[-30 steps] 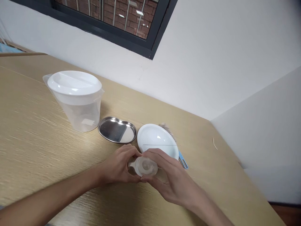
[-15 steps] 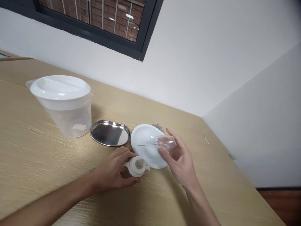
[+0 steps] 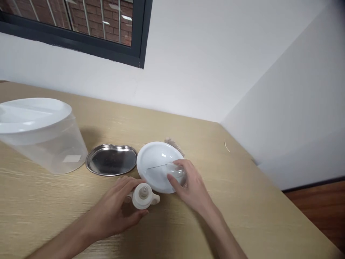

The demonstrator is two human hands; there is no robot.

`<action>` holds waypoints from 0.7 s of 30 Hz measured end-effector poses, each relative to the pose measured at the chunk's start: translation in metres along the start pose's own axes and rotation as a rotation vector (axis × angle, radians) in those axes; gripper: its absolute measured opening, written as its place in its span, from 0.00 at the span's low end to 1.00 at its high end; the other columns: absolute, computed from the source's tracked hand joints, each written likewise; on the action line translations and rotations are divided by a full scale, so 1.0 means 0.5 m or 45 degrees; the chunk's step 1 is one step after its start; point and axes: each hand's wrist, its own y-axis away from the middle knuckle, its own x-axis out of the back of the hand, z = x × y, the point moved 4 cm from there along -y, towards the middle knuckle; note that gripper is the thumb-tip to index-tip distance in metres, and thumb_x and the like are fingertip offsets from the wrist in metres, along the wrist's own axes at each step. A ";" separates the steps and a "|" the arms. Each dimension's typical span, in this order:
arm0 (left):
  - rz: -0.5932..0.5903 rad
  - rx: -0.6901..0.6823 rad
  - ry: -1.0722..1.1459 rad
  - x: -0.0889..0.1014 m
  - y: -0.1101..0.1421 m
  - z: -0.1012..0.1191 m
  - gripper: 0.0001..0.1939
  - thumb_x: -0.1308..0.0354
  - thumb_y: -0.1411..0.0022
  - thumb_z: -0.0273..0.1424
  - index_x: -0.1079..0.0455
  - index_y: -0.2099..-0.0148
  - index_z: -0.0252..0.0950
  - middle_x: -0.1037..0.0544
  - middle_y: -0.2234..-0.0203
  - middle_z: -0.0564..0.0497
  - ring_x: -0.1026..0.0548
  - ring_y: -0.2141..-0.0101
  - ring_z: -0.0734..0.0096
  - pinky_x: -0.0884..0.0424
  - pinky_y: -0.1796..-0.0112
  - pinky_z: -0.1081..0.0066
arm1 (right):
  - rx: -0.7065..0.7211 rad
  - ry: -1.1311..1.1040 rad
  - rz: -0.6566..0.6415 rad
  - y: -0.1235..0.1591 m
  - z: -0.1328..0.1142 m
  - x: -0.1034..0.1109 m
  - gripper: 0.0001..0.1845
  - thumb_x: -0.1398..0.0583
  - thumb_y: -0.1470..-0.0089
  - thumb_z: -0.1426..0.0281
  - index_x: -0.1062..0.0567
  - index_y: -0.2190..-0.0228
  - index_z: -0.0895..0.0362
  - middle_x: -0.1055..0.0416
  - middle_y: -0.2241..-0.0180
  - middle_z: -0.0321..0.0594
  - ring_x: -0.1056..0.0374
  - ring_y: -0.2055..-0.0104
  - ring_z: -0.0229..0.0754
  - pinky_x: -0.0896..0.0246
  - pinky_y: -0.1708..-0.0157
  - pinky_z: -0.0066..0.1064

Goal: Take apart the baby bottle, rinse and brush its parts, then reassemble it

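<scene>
A baby bottle with a white collar, a nipple on top and a handle on each side stands in the lower middle. My left hand is wrapped round it from the left, fingers behind and thumb in front. My right hand grips a clear plastic bottle cap between thumb and fingers, over the right part of a white oval dish. A thin dark line runs across the dish to the cap; what it is I cannot make out. Whether the cap touches the dish cannot be seen.
A kidney-shaped metal tray lies left of the dish. A lidded translucent pitcher stands farther left, cut by the frame. Behind the dish a bristled brush shows partly. A thin pale strip lies near the table's right edge.
My right hand has lowered the cap toward the dish and tipped it. My left hand still holds the bottle. The whole view has shifted, so the pitcher and tray appear farther left.
</scene>
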 end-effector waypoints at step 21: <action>0.251 -0.245 -0.051 -0.009 -0.005 -0.008 0.34 0.32 0.45 0.31 0.39 0.39 0.46 0.20 0.55 0.51 0.23 0.59 0.63 0.27 0.55 0.62 | -0.022 0.356 0.084 0.004 -0.002 -0.042 0.18 0.40 0.41 0.51 0.27 0.62 0.53 0.22 0.59 0.47 0.39 0.48 0.64 0.51 0.54 0.57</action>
